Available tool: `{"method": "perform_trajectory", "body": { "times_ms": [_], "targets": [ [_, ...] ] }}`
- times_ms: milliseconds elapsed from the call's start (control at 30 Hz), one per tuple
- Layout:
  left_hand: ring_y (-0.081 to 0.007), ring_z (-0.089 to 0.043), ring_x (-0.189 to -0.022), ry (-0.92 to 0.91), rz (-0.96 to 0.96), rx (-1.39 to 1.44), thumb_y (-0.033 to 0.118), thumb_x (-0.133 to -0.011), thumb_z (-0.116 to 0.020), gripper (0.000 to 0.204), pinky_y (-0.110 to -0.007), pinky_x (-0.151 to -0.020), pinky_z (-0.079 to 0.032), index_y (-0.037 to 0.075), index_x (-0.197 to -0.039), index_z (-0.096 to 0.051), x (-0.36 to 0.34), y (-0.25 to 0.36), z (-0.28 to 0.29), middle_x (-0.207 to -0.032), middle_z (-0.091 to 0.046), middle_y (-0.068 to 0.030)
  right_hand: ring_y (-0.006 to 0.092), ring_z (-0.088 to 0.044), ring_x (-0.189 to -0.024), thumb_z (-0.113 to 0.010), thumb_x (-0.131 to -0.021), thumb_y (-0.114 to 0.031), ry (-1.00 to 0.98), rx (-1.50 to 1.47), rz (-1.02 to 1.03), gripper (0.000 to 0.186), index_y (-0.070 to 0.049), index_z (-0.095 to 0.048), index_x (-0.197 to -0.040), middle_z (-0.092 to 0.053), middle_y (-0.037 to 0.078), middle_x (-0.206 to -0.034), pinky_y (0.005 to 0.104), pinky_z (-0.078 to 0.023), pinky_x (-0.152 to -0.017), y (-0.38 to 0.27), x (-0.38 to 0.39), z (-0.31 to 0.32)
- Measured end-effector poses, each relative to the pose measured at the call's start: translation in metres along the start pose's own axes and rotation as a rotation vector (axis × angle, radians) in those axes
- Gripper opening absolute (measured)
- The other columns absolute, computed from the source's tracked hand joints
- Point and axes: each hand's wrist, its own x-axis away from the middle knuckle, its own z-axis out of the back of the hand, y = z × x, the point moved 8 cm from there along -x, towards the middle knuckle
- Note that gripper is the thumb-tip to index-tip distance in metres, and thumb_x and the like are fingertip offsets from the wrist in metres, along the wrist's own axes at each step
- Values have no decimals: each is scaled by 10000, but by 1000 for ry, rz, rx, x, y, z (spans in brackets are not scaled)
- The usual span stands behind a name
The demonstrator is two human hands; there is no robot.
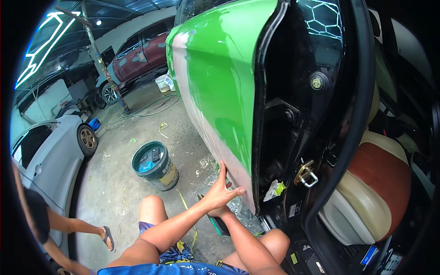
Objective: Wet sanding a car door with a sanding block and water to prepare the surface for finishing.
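In front of me stands a green car body panel (229,87) with a pale pinkish-grey band (233,167) along its lower edge. My left hand (217,193) is open at that lower edge, its index finger pointing up against the band and its thumb stretched sideways. Below it, partly hidden behind the left wrist, my right hand (221,211) is closed at a flat black-and-green block (219,225). Much of the block and most of the right fingers are out of sight. Clear plastic sheeting (243,215) lies under the panel.
A dark green bucket (169,178) with items inside stands left of the panel. A metal door striker (306,176) juts from the black jamb at right, before a tan-and-brown seat (376,183). A grey car (50,160) and another person's leg (82,227) are at left; a hose (151,106) lies behind.
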Motion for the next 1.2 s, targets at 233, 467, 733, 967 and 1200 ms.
{"method": "perform_trajectory", "body": {
  "times_ms": [233, 467, 733, 967, 1200],
  "targets": [
    [-337, -52, -1643, -73, 34, 9, 452, -865, -882, 1416, -501, -1239, -381, 37, -1650, 221, 2, -9, 1, -1773, 103, -225, 326, -528, -1428, -652, -985, -259, 0, -96, -48, 573, -52, -526, -1505, -575, 233, -1502, 455, -419, -1162, 2, -4, 10],
    [-307, -449, -1513, -119, -34, 58, 322, -1016, -738, 842, -443, -1234, -390, 57, -1678, -290, 8, -24, 85, -1706, -357, -186, 323, -567, -1405, -661, -1002, -462, -60, -123, -322, 713, -44, -504, -1558, -599, 265, -1485, 430, -441, -1148, 6, 3, 23],
    [-307, -685, -1234, 209, 114, -463, 448, -1018, -696, 521, -410, -1049, -524, 31, -1329, -712, -34, -160, 342, -1273, -739, -199, 262, -695, -1108, -659, -1021, -548, 110, -142, -508, 771, -30, -496, -1568, -731, 229, -1217, 377, -517, -995, -23, 10, 39],
    [-485, -561, -1362, 129, 357, -661, 575, -917, -752, 979, -480, -1170, -440, -143, -1507, -444, -62, -380, 432, -1469, -537, -394, 188, -656, -1100, -676, -1054, -402, 392, -174, -448, 667, -31, -488, -1575, -708, 162, -1241, 335, -505, -995, -69, -13, 44],
    [-516, -707, -854, 64, 113, -734, 242, -1049, -585, 579, -578, -750, -564, -114, -1464, -392, -56, -387, 398, -1004, -710, -347, 237, -559, -1325, -738, -998, -254, 838, 117, -280, 674, -21, -481, -1577, -604, 130, -1463, 363, -434, -1118, -229, -34, 96]
  ]
}}
